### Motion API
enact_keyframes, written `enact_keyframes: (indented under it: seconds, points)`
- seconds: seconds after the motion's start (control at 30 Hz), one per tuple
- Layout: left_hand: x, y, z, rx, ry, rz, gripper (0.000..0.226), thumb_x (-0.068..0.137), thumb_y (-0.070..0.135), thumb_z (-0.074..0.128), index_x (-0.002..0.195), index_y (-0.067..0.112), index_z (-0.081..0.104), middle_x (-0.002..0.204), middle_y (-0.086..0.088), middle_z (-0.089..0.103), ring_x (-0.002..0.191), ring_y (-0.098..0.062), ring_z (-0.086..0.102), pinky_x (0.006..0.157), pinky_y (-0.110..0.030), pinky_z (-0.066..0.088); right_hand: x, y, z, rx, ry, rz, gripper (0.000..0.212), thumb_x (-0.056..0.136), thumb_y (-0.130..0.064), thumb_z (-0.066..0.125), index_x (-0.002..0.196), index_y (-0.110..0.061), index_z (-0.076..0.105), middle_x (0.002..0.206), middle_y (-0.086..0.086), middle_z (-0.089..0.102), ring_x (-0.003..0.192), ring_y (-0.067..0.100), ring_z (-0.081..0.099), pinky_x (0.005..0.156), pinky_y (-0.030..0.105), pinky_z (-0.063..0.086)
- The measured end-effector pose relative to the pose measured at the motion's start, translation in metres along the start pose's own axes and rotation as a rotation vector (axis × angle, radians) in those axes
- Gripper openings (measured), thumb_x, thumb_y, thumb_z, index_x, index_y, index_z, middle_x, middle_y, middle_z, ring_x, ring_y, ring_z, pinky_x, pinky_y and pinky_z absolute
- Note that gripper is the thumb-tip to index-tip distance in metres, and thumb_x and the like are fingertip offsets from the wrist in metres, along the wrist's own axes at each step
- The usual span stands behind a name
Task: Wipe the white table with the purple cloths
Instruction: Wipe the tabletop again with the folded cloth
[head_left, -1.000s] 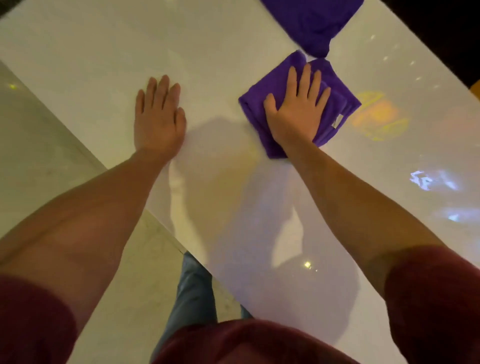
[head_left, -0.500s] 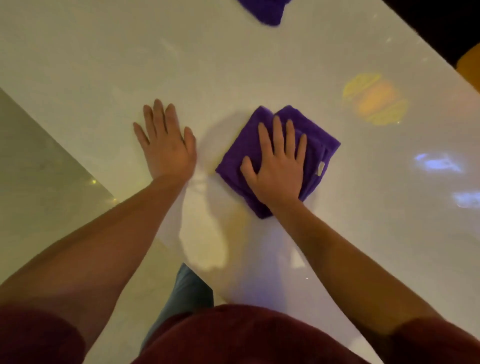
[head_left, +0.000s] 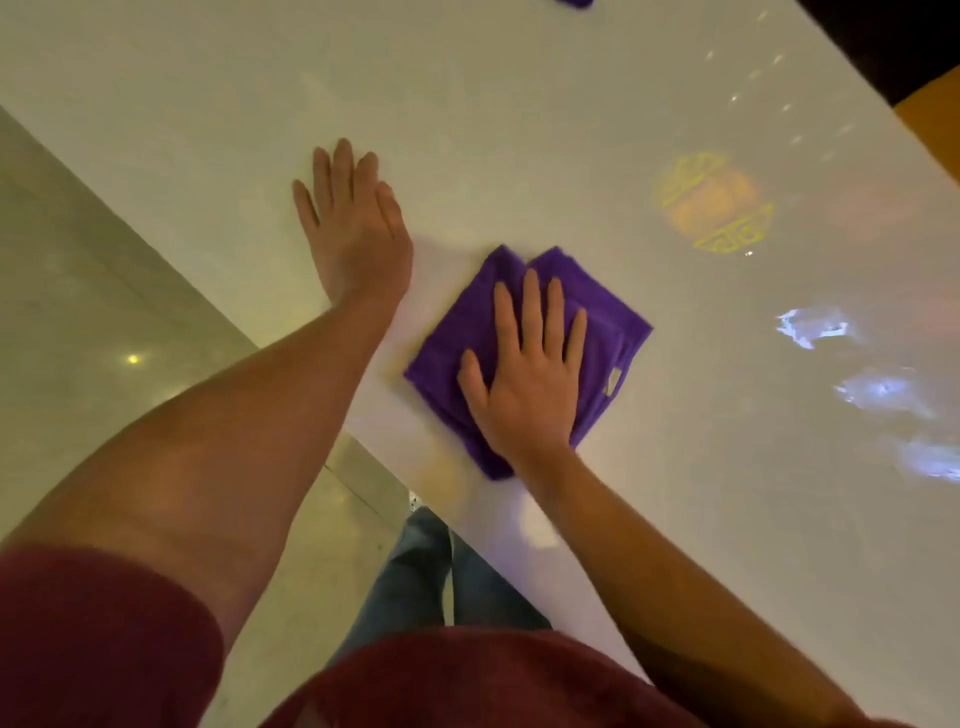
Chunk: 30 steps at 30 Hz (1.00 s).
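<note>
Nearer the table's (head_left: 519, 104) edge now, the folded, plush square cloth (head_left: 447, 343) lies under the right hand (head_left: 530, 384), fingers flat and spread. At ten o'clock, the left hand (head_left: 353, 228) presses flat on glossy white.

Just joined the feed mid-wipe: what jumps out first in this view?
The folded purple cloth stands out near the white table's near edge, with the right hand pressed flat on it. Beside it to the left, the left hand rests flat on the bare tabletop. A yellow-orange light reflection glows on the surface beyond the cloth to the right, and a sliver of a second purple cloth peeks in at the top edge.
</note>
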<state>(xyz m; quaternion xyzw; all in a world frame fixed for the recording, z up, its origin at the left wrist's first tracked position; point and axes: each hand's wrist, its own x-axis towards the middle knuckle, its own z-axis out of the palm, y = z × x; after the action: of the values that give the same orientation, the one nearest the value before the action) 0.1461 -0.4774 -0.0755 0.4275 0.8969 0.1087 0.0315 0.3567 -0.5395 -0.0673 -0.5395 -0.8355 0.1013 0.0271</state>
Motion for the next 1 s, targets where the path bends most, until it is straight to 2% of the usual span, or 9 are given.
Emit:
enact_keyframes:
  seconds: [0.07, 0.17, 0.37, 0.5, 0.57, 0.67, 0.73, 0.87, 1.0]
  points:
    - [-0.002, -0.002, 0.004, 0.013, 0.014, 0.004, 0.057, 0.108, 0.031, 0.011, 0.154, 0.019, 0.044, 0.168, -0.004, 0.029, 0.159, -0.026, 0.017, 0.128, -0.048, 0.006, -0.073, 0.006, 0.008, -0.002, -0.058, -0.044, 0.074, 0.104, -0.06, 0.041, 0.166, -0.02, 0.03, 0.178, 0.008, 0.016, 0.165, 0.033, 0.005, 0.13, 0.063, 0.007]
    - [-0.003, -0.002, 0.004, 0.038, 0.011, 0.028, 0.059, 0.109, 0.035, 0.01, 0.156, 0.015, 0.039, 0.169, -0.009, 0.027, 0.159, -0.031, 0.015, 0.128, -0.053, 0.008, -0.084, 0.015, 0.008, 0.007, -0.096, -0.121, 0.074, 0.104, -0.062, 0.042, 0.166, -0.022, 0.031, 0.177, 0.006, 0.018, 0.165, 0.032, 0.005, 0.129, 0.065, 0.008]
    - [-0.004, -0.001, 0.0, -0.014, -0.029, 0.001, 0.069, 0.106, 0.052, 0.011, 0.157, 0.016, 0.038, 0.17, -0.007, 0.025, 0.159, -0.027, 0.013, 0.129, -0.052, 0.006, 0.052, -0.016, 0.003, -0.014, -0.016, -0.091, 0.077, 0.099, -0.059, 0.04, 0.164, -0.018, 0.037, 0.175, 0.013, 0.023, 0.163, 0.038, 0.013, 0.13, 0.061, 0.008]
    - [-0.003, -0.008, -0.002, -0.162, 0.026, -0.023, 0.065, 0.103, 0.058, 0.022, 0.148, 0.023, 0.052, 0.162, 0.001, 0.041, 0.156, -0.021, 0.024, 0.129, -0.043, 0.008, 0.14, -0.04, 0.001, -0.049, -0.025, -0.178, 0.074, 0.102, -0.057, 0.028, 0.168, -0.022, 0.027, 0.177, 0.01, 0.017, 0.164, 0.036, 0.009, 0.131, 0.058, 0.004]
    - [-0.004, -0.008, -0.004, -0.216, 0.052, -0.039, 0.064, 0.101, 0.061, 0.024, 0.141, 0.024, 0.057, 0.153, 0.004, 0.052, 0.152, -0.019, 0.034, 0.128, -0.041, 0.011, 0.142, -0.042, 0.004, -0.071, -0.024, -0.199, 0.073, 0.104, -0.056, 0.024, 0.168, -0.023, 0.026, 0.177, 0.01, 0.017, 0.164, 0.035, 0.009, 0.132, 0.057, 0.004]
    - [-0.015, -0.009, -0.013, -0.364, 0.116, -0.019, 0.061, 0.1, 0.057, 0.03, 0.131, 0.017, 0.063, 0.138, 0.0, 0.062, 0.137, -0.022, 0.051, 0.122, -0.043, 0.025, 0.073, -0.028, 0.006, -0.058, -0.013, -0.272, 0.073, 0.104, -0.055, 0.027, 0.167, -0.019, 0.03, 0.176, 0.012, 0.021, 0.164, 0.036, 0.013, 0.131, 0.059, 0.007]
    - [-0.033, -0.015, -0.019, -0.423, 0.19, 0.038, 0.046, 0.105, 0.041, 0.041, 0.128, 0.009, 0.064, 0.135, -0.009, 0.063, 0.137, -0.031, 0.051, 0.117, -0.046, 0.033, -0.007, 0.002, 0.003, -0.014, -0.052, -0.355, 0.074, 0.103, -0.056, 0.035, 0.167, -0.018, 0.03, 0.176, 0.012, 0.022, 0.164, 0.036, 0.012, 0.13, 0.06, 0.008]
    - [-0.111, -0.005, -0.02, -0.143, 0.013, 0.087, 0.043, 0.098, 0.025, 0.046, 0.138, 0.014, 0.059, 0.16, -0.008, 0.042, 0.157, -0.035, 0.019, 0.125, -0.054, 0.015, -0.149, 0.09, -0.002, -0.01, -0.123, -0.381, 0.076, 0.103, -0.059, 0.042, 0.168, -0.023, 0.025, 0.177, 0.007, 0.018, 0.165, 0.031, 0.005, 0.131, 0.06, 0.007]
    - [-0.189, 0.032, -0.002, -0.058, -0.086, 0.024, 0.057, 0.102, 0.037, 0.039, 0.155, 0.015, 0.039, 0.17, -0.011, 0.023, 0.159, -0.035, 0.009, 0.127, -0.058, 0.005, -0.143, 0.129, -0.008, -0.021, -0.106, -0.363, 0.076, 0.1, -0.06, 0.044, 0.166, -0.025, 0.032, 0.176, 0.006, 0.023, 0.164, 0.032, 0.011, 0.131, 0.06, 0.008]
